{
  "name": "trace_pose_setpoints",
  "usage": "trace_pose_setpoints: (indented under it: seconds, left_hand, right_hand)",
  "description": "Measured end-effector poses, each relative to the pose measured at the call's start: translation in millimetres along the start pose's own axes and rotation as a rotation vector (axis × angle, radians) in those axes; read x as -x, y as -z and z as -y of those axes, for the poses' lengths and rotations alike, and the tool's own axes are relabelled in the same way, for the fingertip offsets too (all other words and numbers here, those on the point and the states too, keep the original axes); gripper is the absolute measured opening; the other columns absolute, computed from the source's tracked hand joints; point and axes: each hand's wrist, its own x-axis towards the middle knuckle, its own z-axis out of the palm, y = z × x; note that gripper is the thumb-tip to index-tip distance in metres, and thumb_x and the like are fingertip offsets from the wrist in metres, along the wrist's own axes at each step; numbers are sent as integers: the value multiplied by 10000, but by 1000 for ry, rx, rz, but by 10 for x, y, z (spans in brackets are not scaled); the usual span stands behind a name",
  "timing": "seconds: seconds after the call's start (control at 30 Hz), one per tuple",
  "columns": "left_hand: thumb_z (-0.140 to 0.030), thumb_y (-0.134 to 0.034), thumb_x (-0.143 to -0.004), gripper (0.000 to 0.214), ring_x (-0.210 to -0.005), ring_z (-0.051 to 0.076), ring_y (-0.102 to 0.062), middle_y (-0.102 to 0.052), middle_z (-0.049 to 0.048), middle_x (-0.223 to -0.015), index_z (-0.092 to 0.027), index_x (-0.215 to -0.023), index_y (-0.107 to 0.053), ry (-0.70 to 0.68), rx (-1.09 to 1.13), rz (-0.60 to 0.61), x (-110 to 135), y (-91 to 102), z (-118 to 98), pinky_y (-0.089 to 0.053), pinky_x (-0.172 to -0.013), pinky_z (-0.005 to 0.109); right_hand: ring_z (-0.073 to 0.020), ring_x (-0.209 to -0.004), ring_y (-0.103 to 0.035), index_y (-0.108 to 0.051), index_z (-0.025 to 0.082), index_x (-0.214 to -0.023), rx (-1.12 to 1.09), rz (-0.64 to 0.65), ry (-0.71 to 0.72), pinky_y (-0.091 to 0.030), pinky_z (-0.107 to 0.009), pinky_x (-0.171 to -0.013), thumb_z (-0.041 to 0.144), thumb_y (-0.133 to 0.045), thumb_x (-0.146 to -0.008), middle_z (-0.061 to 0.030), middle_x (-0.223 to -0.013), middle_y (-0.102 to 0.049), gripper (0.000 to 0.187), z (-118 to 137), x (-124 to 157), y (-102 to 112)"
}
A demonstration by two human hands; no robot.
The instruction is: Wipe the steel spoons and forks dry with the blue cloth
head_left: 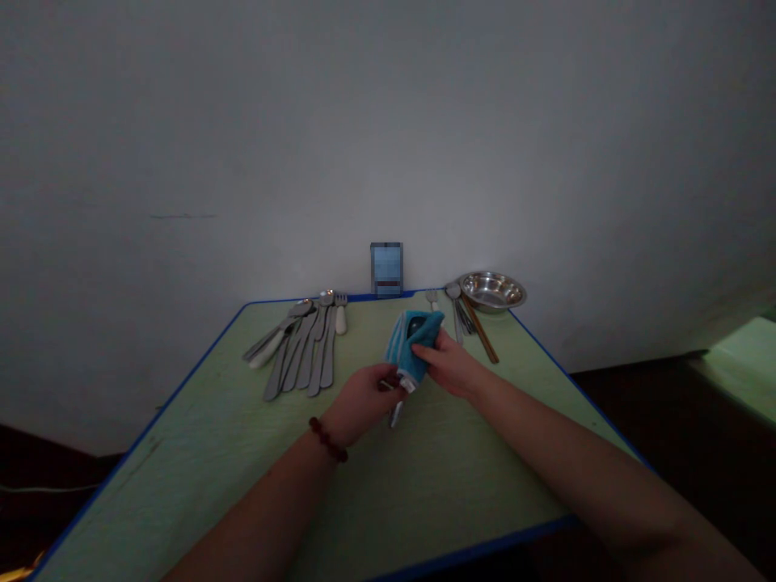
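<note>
My right hand (pixel 445 362) is closed on a blue cloth (pixel 418 360) with white stripes, its thumb pressed on the front. Inside the cloth's fold shows the dark, rounded bowl of a spoon (pixel 415 326). Lower down, my left hand (pixel 373 396) is closed around the spoon's handle, whose pale end sticks out below the fingers. A red bead bracelet sits on my left wrist. Both hands are above the middle of the green table (pixel 449 477); the fingers' far sides are hidden.
Several spoons, forks and flat-handled pieces of cutlery (pixel 309 347) lie at the left. At the back right are a white-handled fork (pixel 432 297), a spoon (pixel 454 293), wooden chopsticks (pixel 482 330) and a metal bowl (pixel 493 291). A phone-like screen (pixel 386 269) leans against the wall.
</note>
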Motion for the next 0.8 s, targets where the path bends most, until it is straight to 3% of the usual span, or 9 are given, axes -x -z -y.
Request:
trace_pose_setpoints:
  seconds: [0.17,0.3,0.43,0.6,0.8]
  left_hand:
    - [-309,-508,-649,175,-593,145,-528,-594,12,-624,-153,-689,-577,6,0,17,-6,-25,18,-398,-552,231]
    - [-308,-515,-644,176,-599,142,-533,-597,14,-648,-152,-695,-578,13,-6,28,-8,-55,43,-393,-548,225]
    - [-302,-507,-643,179,-589,137,-521,-585,10,-633,-146,-687,-583,22,-9,38,-5,-64,47,-385,-542,229]
    - [-297,-506,-641,261,-621,142,-536,-620,40,-728,-127,-811,-607,33,6,57,-4,-39,29,-402,-576,248]
    - [-301,-494,-645,293,-607,149,-540,-629,46,-693,-116,-831,-624,38,-58,69,17,8,0,-403,-578,254]
  right_hand:
    - [-150,-818,-583,-447,243,-959,45,-40,31,-474,-347,-769,233,-612,-611,3,-888,-611,385,-26,-13,8]
    - [-155,-850,-568,-454,223,-958,262,-137,129,-459,-352,-786,265,-612,-627,-11,-914,-596,370,-83,-73,103]
    - [-170,-869,-557,-453,207,-997,502,-101,216,-440,-368,-806,303,-608,-640,-30,-923,-588,401,-79,-102,188]
    - [-182,-867,-556,-448,195,-999,596,-102,246,-433,-378,-803,305,-610,-635,-48,-937,-580,413,-4,-98,202]
    - [-197,-866,-549,-465,198,-965,703,-110,244,-426,-391,-790,291,-614,-631,-57,-931,-581,378,81,-81,204]
